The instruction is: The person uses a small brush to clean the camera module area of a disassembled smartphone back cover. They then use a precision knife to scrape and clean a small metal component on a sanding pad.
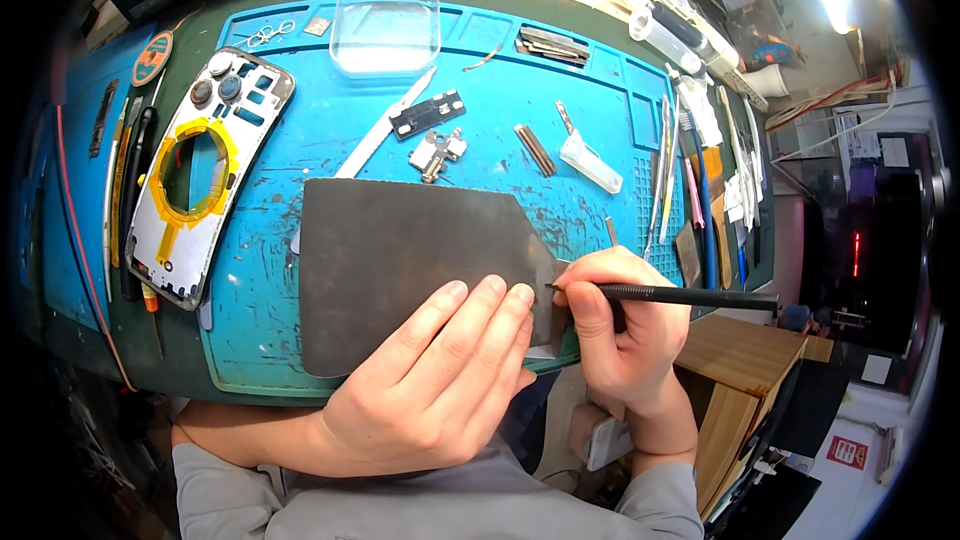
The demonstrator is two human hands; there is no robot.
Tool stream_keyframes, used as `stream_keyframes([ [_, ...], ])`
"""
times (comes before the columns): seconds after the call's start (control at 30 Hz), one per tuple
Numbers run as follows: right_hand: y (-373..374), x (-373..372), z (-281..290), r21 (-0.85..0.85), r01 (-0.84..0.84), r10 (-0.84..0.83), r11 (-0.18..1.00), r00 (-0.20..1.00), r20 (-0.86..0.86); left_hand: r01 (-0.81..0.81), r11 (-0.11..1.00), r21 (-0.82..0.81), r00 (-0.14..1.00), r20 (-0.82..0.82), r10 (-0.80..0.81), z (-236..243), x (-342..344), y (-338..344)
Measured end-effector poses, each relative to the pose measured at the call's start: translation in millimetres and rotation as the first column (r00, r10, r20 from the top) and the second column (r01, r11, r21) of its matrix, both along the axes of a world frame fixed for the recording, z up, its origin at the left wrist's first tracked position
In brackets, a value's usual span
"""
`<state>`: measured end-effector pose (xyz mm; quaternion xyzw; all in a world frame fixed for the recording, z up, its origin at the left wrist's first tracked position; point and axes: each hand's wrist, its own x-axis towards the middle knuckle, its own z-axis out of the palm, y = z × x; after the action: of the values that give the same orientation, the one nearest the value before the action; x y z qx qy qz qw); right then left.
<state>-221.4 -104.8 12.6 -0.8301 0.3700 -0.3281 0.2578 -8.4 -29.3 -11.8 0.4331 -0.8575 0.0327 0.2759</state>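
A dark grey flat sheet (400, 250) with a slanted upper right corner lies on the blue work mat (290, 130). My left hand (440, 370) rests on the sheet's lower part, fingers stretched out side by side and pressing flat. At the sheet's right edge, my right hand (630, 330) pinches a slim black pen-shaped tool (690, 295) with a ridged grip. Its thin tip touches or hovers just over the sheet near that edge; which one I cannot tell. A small brownish piece shows between the edge and my right fingers, partly covered.
A phone frame (215, 175) with yellow tape round its opening lies at the left. Beyond the sheet are a clear plastic box (385, 30), a black module (428, 114), a small metal part (437, 153) and a white-handled blade (590, 162). Several tools line the right side.
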Motion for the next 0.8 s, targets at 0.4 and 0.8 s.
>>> stream_keyframes([
  [0.4, 8.7, -3.5, 5.7, 0.101, 0.046, -0.046, 0.994, 0.999, -0.009, 0.009, 1.0, 0.01, 1.0, -0.013, -0.009, 0.5, 0.8, -0.1],
  [0.8, 4.8, 1.4, 7.3, 0.099, 0.04, -0.038, 0.994, 0.999, -0.022, 0.005, 1.0, -0.002, 1.0, -0.011, -0.005, 0.0, 1.1, -0.1],
])
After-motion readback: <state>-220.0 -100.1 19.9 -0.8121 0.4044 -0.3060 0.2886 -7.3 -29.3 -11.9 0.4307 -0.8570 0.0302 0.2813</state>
